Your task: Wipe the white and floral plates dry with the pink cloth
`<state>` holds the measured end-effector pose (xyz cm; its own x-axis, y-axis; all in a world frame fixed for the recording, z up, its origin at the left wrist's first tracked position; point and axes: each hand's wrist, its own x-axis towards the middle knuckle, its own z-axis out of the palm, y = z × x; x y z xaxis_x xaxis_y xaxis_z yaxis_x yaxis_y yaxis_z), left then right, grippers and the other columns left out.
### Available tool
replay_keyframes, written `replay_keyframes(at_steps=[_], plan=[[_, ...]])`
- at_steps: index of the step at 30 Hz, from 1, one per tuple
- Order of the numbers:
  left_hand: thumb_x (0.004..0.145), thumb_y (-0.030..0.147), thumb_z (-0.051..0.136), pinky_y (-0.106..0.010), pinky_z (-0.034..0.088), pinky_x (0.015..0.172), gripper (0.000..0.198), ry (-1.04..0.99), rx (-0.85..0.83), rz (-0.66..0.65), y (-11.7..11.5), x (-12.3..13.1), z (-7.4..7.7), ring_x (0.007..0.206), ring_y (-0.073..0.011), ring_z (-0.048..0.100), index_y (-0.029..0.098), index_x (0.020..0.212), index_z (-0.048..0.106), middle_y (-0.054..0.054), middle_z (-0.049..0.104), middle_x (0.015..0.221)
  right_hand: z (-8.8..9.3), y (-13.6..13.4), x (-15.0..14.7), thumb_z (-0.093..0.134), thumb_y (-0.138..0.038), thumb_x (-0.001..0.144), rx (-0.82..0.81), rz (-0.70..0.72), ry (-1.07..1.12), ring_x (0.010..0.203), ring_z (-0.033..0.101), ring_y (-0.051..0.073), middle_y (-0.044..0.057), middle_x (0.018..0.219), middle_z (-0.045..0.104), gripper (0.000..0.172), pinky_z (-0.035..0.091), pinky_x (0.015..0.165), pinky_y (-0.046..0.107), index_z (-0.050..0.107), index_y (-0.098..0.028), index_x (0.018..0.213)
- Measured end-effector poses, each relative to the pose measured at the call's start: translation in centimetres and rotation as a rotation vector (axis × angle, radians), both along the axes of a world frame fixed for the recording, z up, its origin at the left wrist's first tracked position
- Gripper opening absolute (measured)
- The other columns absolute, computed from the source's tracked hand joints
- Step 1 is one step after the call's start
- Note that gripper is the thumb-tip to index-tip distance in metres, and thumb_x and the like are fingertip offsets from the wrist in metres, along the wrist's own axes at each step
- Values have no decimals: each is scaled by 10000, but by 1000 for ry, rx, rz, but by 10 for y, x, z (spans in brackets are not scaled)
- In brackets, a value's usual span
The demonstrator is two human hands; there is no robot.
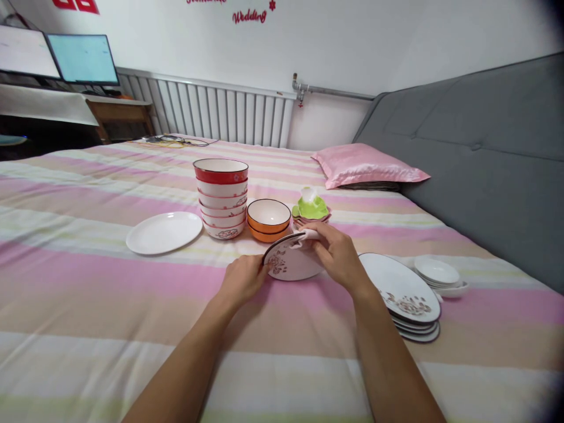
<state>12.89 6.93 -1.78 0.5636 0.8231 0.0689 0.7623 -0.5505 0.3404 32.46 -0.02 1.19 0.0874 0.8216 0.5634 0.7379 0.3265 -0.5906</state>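
My left hand (pixel 244 277) grips the left edge of a white plate (pixel 294 265) with a dark rim and a brown flower print. The plate is tilted up above the bed. My right hand (pixel 337 252) is closed on a white cloth (pixel 305 237), which it presses over the plate's upper rim. Just behind the plate stand two stacked orange bowls (pixel 268 226) and a small stack of leaf-shaped dishes (pixel 312 207), the top one green. To the right of my right hand lies a stack of similar flowered plates (pixel 405 288).
A tall stack of red and white bowls (pixel 222 200) stands behind my left hand, with a white oval plate (pixel 164 233) to its left. Small white dishes (pixel 438 273) sit at the right. Farther back are a pink pillow (pixel 365 164), cables (pixel 176 141) and a grey headboard (pixel 476 147).
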Motion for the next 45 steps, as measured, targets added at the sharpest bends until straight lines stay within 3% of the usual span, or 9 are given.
replay_keyframes(at_steps=[7, 11, 19, 28, 35, 38, 40, 42, 45], plan=[[931, 337, 353, -254, 337, 582, 263, -240, 187, 84, 2, -2, 0, 713, -187, 611, 204, 940, 580, -35, 673, 778, -1, 2, -1, 409, -71, 774, 6, 26, 86, 1012, 598, 196, 40, 1049, 666, 376, 438, 891, 318, 609, -192, 1068], [935, 328, 352, -247, 358, 595, 243, -350, 301, 57, 5, -5, -3, 681, -169, 588, 203, 947, 561, -24, 652, 766, -3, 6, -10, 388, -58, 773, 42, 97, 78, 1019, 592, 192, 52, 1050, 662, 382, 436, 891, 307, 606, -178, 1063], [939, 306, 352, -242, 378, 593, 244, -385, 476, -42, 4, -6, -3, 677, -162, 596, 185, 936, 563, -33, 662, 776, -5, 6, -19, 403, -61, 804, 88, 115, 14, 1018, 580, 192, 67, 1065, 647, 361, 432, 896, 315, 583, -175, 1095], [941, 268, 319, -239, 383, 576, 269, -341, 537, -120, -3, -5, 2, 711, -159, 628, 179, 931, 572, -37, 679, 795, 3, 0, -33, 417, -70, 839, 86, 79, -218, 973, 579, 224, 86, 1015, 655, 297, 425, 849, 349, 586, -171, 1062], [903, 216, 334, -262, 398, 602, 245, -325, 461, -147, -4, -4, 3, 744, -178, 626, 194, 956, 573, -40, 676, 818, 3, -2, -36, 450, -98, 852, 55, 53, -289, 958, 579, 228, 87, 998, 659, 254, 420, 846, 353, 593, -165, 1051], [875, 239, 417, -261, 431, 676, 211, -465, 288, -129, -2, -4, 3, 840, -170, 633, 228, 1046, 540, -24, 689, 934, 3, -1, -29, 440, -61, 817, 44, 69, -237, 972, 577, 223, 80, 1022, 657, 300, 421, 856, 348, 600, -175, 1044], [845, 287, 491, -256, 442, 663, 255, -514, 132, -49, 1, -5, 0, 831, -167, 640, 242, 1095, 511, -17, 693, 978, 1, 1, -22, 422, -44, 792, 38, 70, -180, 994, 575, 223, 80, 1044, 654, 338, 423, 869, 349, 602, -177, 1045], [810, 327, 542, -252, 425, 585, 228, -414, 22, 35, 4, -6, -4, 730, -176, 643, 234, 1018, 551, -24, 704, 913, -1, 3, -14, 404, -40, 774, 29, 55, -120, 1021, 571, 224, 80, 1065, 651, 370, 423, 885, 354, 601, -177, 1056], [810, 333, 516, -255, 360, 511, 162, -176, -16, 58, 6, -6, -8, 635, -198, 624, 208, 746, 597, -50, 687, 731, -3, 5, -6, 394, -51, 769, 0, 21, -35, 1044, 573, 222, 71, 1074, 653, 382, 427, 899, 359, 597, -186, 1063]])
